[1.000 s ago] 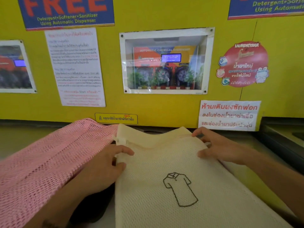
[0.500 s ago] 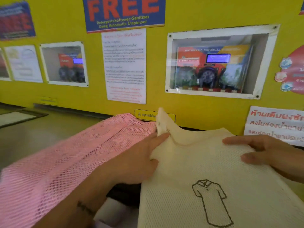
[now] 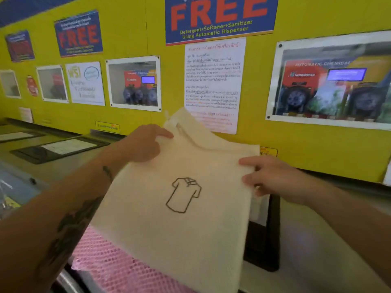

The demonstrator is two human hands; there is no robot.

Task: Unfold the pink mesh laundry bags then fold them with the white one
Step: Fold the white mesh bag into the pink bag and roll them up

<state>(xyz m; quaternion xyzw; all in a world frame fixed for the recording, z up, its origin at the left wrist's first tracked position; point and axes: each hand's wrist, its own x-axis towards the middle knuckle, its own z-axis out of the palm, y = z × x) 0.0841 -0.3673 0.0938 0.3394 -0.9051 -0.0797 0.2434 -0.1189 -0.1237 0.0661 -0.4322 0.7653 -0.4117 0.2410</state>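
Note:
The white mesh laundry bag (image 3: 186,233), cream-coloured with a black shirt outline on it, hangs lifted in front of me. My left hand (image 3: 146,142) pinches its upper left edge near the zipper corner. My right hand (image 3: 273,178) grips its right edge. Below the white bag lies a pink mesh laundry bag (image 3: 112,263), showing only at the bottom left; most of it is hidden under the white bag and my left forearm.
A grey machine top (image 3: 313,250) runs along under the bags, with a black panel (image 3: 262,246) just right of the white bag. The yellow wall (image 3: 131,26) with posters and dispenser windows stands close behind. More machine tops with black panels (image 3: 59,149) extend to the left.
Both hands have lifted the white bag off the surface and carried it left over the pink bag. My view has swung left, so the pink bag now shows only beneath.

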